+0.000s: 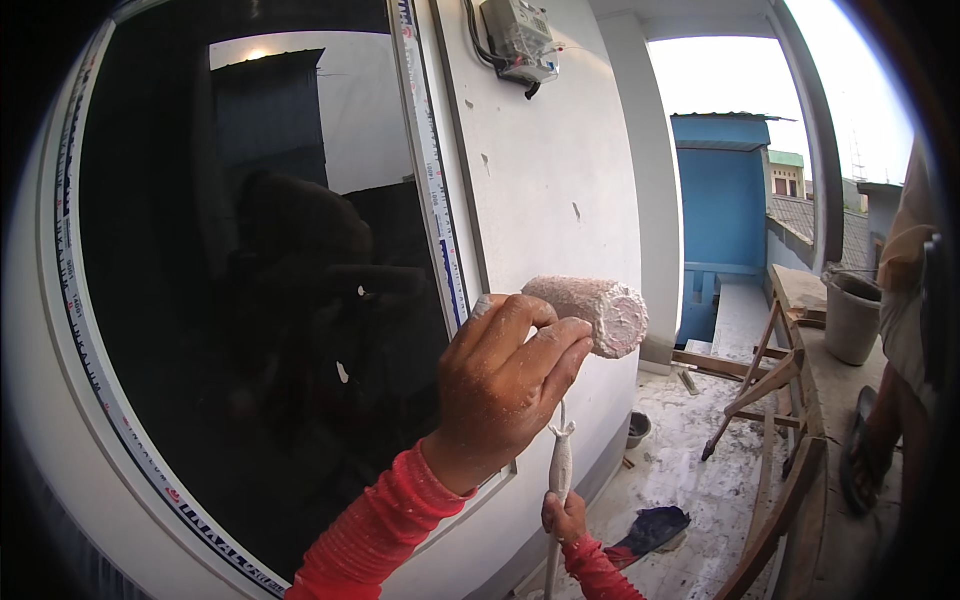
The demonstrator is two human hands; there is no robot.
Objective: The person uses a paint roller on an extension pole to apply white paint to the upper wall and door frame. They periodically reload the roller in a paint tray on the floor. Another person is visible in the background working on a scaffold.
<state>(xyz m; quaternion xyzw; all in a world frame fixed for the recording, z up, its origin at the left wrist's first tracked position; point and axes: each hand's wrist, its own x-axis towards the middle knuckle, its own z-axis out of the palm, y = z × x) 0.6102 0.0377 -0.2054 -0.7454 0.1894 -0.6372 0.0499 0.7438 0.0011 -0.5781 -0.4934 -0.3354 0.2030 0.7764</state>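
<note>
A paint roller with a thick, paint-caked cover is raised in front of the white wall. My left hand, specked with white paint, has its fingers bent against the near side of the cover, by its round end. The thumb is hidden from me. Below it, my right hand is closed around the roller's pole, just under the paint-coated handle. Both arms wear red sleeves. To the left of the roller is a dark glass window, its frame covered with printed protective tape.
An electricity meter hangs high on the wall. On the right, a person's sandalled foot and a bucket rest on a plank platform with wooden supports. A dark cloth and a small bucket lie on the paint-splashed floor.
</note>
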